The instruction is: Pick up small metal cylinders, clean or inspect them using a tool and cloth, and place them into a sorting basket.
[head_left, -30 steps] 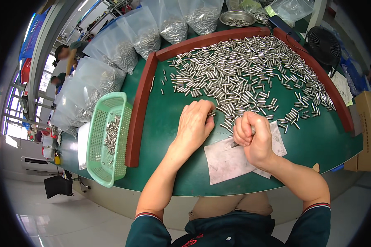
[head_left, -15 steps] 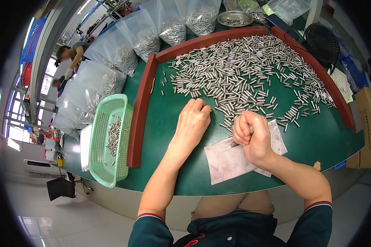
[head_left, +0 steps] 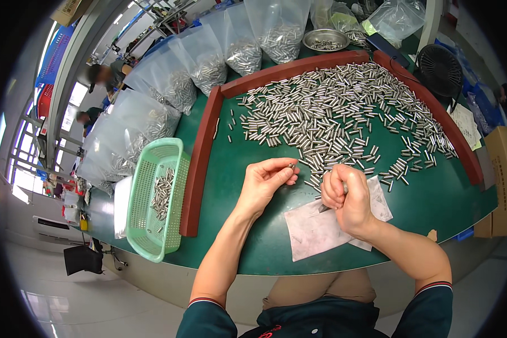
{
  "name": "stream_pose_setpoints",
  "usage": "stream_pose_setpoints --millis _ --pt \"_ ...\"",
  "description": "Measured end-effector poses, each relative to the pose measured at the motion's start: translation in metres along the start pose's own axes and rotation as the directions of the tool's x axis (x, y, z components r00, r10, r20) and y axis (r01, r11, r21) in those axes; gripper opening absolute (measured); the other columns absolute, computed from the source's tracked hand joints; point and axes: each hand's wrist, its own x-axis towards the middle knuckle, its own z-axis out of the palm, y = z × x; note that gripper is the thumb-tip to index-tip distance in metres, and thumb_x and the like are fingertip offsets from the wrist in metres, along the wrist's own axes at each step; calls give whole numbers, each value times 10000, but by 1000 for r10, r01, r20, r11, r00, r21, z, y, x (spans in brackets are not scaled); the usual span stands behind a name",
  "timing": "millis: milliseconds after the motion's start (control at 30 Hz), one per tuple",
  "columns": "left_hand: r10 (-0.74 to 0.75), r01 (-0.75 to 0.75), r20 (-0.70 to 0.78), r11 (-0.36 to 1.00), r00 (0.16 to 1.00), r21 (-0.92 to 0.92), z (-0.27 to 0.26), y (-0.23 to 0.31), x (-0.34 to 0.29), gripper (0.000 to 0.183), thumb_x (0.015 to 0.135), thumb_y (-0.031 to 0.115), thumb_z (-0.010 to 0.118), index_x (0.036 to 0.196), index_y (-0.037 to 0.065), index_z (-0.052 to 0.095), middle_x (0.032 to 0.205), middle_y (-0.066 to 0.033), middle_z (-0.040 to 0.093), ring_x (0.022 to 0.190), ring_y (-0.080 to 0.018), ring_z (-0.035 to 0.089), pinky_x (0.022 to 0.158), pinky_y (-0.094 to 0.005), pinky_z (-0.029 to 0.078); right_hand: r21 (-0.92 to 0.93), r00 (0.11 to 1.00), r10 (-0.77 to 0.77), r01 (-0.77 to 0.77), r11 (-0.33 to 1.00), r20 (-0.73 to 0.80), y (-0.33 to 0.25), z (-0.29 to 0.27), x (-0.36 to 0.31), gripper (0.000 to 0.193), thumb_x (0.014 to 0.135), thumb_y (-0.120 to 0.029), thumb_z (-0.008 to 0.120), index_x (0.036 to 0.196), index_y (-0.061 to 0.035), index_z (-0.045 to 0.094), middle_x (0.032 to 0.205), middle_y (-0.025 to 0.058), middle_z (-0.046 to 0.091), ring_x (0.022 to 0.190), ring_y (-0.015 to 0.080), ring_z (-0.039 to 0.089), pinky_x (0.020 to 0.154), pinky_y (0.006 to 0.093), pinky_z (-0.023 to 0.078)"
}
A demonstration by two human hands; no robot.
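Note:
My left hand (head_left: 266, 183) is raised over the green tabletop, thumb and fingertips closed on a small metal pin (head_left: 292, 166). Only the end of that pin shows. My right hand (head_left: 348, 197) is a fist around a tool whose grey pointed tip (head_left: 323, 208) sticks out below the fingers; its handle is mostly hidden. Beneath the fist lies a smudged whitish sheet (head_left: 312, 231). Just beyond both hands spreads a large heap of short shiny metal pins (head_left: 327, 112).
Dark red bars (head_left: 201, 163) border the heap. To the left stands a green basket (head_left: 134, 217) holding some pins. Clear bags of pins (head_left: 208, 67) line the back left. A metal bowl (head_left: 325, 48) and a black fan (head_left: 439, 70) are behind. People work at far left.
My left hand has turned from knuckles up to thumb side up, bringing the pin into sight near the right fist. The right hand keeps its grip. The whole view has shifted slightly.

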Motion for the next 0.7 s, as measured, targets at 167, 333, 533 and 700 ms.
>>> stream_pose_setpoints --millis 167,333,533,700 --pt "41 -41 45 999 998 -8 -4 -4 0 71 810 9 566 875 -17 581 864 -51 595 756 -105 562 717 -220 463 7 1000 -11 11 1000 9 0 1 1 354 869 -185 335 534 -74 298 471 3 307 409 73 243 390 225 217" --pt "188 -191 90 981 978 26 -7 -9 3 93 776 -31 578 864 0 580 930 -60 552 830 -124 544 763 -241 449 3 1000 -19 19 1000 12 1 1 1 346 864 -177 333 537 -70 300 472 5 307 409 73 239 388 222 211" --pt "237 -240 110 971 965 14 -8 -11 5 124 739 -62 596 845 2 583 948 -77 541 835 -139 543 765 -253 452 6 1000 -15 14 1000 9 0 1 1 346 865 -180 334 538 -72 300 474 5 308 410 72 240 388 222 211" --pt "219 -222 105 975 970 19 -8 -12 5 124 732 -65 602 835 2 586 937 -77 546 831 -137 542 765 -253 451 7 1000 -10 10 1000 8 0 1 0 353 870 -188 335 538 -73 301 475 3 308 411 73 240 388 223 211"
